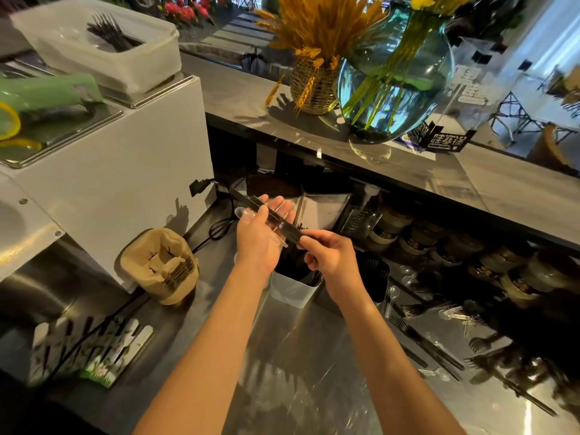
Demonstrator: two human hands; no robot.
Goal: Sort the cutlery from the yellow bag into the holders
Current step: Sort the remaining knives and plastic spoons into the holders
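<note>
The left hand (257,237) lies palm-up with fingers straight, carrying black cutlery (266,215) and a few clear plastic spoons (243,212), while the right hand (326,255) pinches the near end of one black piece above the white holder (292,288). To do this well, draw that piece out lengthwise so the rest stays put, then drop it handle-down among its own kind. More loose cutlery (439,343) waits on the steel table (301,356) to the right; no yellow bag can be picked out for certain.
</note>
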